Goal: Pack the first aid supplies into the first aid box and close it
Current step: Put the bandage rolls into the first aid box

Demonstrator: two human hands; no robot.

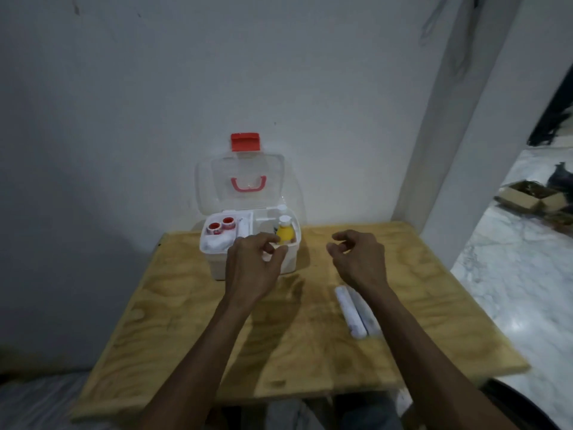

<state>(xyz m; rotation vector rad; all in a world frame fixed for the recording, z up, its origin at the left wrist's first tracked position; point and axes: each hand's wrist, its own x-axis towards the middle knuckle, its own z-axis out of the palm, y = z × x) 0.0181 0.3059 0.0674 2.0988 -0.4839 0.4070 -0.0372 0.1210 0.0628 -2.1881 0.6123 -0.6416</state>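
A plywood table (186,321) stands against a white wall. The box (248,243) sits open at its far edge, tapes and a yellow bottle (285,233) inside. Two white rolls (356,311) remain outside, lid unclosed. Left hand (252,262) and right hand (356,259) hover, loosely curled, empty.

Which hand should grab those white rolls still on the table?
Probably the right hand: the rolls lie just beneath its wrist, while the left hand is over at the box.

Plywood table (192,330), white wall (155,103), marble floor (511,274), cardboard boxes (527,198)
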